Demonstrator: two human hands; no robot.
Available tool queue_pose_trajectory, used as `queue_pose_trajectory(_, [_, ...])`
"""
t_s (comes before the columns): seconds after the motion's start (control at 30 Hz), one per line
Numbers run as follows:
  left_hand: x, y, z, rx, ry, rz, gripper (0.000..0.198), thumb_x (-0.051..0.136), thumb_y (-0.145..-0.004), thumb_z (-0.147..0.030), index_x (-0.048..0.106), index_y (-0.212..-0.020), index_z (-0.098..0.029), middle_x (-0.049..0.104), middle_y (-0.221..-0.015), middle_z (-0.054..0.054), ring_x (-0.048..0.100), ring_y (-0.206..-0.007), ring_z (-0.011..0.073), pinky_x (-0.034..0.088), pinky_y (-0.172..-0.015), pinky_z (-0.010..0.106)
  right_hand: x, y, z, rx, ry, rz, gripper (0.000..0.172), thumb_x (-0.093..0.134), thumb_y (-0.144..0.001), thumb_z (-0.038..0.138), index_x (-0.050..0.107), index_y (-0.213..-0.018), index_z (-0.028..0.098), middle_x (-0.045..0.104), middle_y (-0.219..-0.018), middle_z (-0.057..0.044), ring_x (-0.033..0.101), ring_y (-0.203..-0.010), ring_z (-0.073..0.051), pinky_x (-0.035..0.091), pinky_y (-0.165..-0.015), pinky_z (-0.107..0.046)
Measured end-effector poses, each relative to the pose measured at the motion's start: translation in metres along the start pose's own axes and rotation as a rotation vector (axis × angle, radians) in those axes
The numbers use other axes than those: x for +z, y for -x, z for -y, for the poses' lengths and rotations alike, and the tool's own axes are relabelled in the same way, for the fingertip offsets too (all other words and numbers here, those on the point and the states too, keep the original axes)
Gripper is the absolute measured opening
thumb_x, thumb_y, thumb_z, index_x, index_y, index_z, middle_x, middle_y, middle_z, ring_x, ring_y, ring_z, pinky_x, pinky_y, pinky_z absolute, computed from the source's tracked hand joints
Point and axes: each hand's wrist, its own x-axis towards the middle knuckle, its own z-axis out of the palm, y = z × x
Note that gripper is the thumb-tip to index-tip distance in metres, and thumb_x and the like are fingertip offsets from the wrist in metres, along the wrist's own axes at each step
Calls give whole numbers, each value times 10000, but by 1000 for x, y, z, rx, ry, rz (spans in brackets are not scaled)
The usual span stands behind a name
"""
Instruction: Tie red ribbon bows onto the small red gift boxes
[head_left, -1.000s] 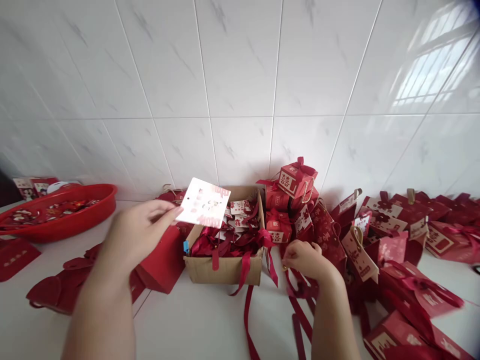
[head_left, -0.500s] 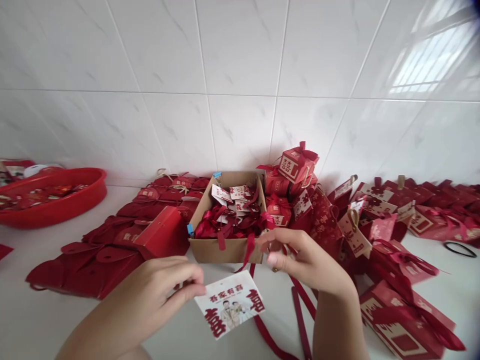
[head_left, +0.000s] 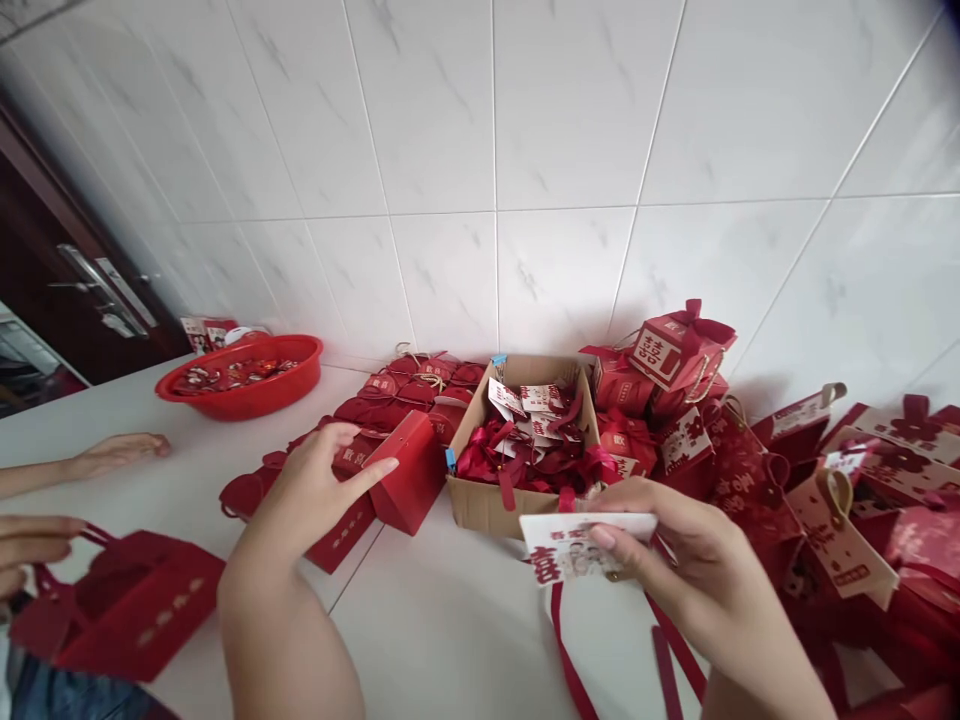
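Note:
My right hand [head_left: 652,550] pinches a white printed card [head_left: 577,545] with red characters, in front of the cardboard box. A dark red ribbon [head_left: 570,650] hangs below the card. My left hand [head_left: 322,480] has thumb and fingers apart, reaching around the near end of a bright red box [head_left: 411,470]; whether it touches the box I cannot tell. The open cardboard box [head_left: 487,508] holds small white cards and red ribbons. Left of it lie several dark red pouches [head_left: 382,385].
At the left, another person's hands [head_left: 112,458] show, one holding a red handled bag [head_left: 142,600]. A red basin [head_left: 255,398] with small items stands behind. Red gift boxes [head_left: 667,350] and bags [head_left: 750,480] crowd the right side. A tiled wall runs behind.
The view has turned left, bringing the other person and a door into sight. The card has passed from my left hand to my right, and my left hand has moved to the red box.

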Motion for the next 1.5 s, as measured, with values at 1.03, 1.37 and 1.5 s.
queue_pose_trajectory(1.03, [36, 66, -106, 271, 754, -391, 153, 587, -862, -301, 623, -987, -220, 671, -978, 37, 643, -884, 182, 508, -761, 261, 62, -15, 2, 13, -454, -205, 64, 679, -791, 268, 683, -763, 211, 605, -1028, -64, 612, -924, -200, 491, -782, -307])
queue_pose_trajectory(1.37, [48, 48, -104, 457, 834, 61, 190, 570, -860, -380, 615, -827, -199, 567, -1056, 76, 561, -1013, 221, 479, -795, 271, 45, -15, -4, -55, -422, -416, 31, 673, -796, 238, 695, -781, 222, 584, -922, -42, 589, -829, -182, 468, -732, -310])
queue_pose_trajectory(1.5, [59, 45, -105, 308, 982, 73, 197, 534, -881, -405, 581, -869, -214, 628, -935, 36, 601, -824, 183, 472, -710, 266, 41, -18, -7, -16, -442, -461, 92, 696, -776, 280, 675, -741, 198, 570, -1072, -77, 549, -1054, -248, 435, -861, -360])
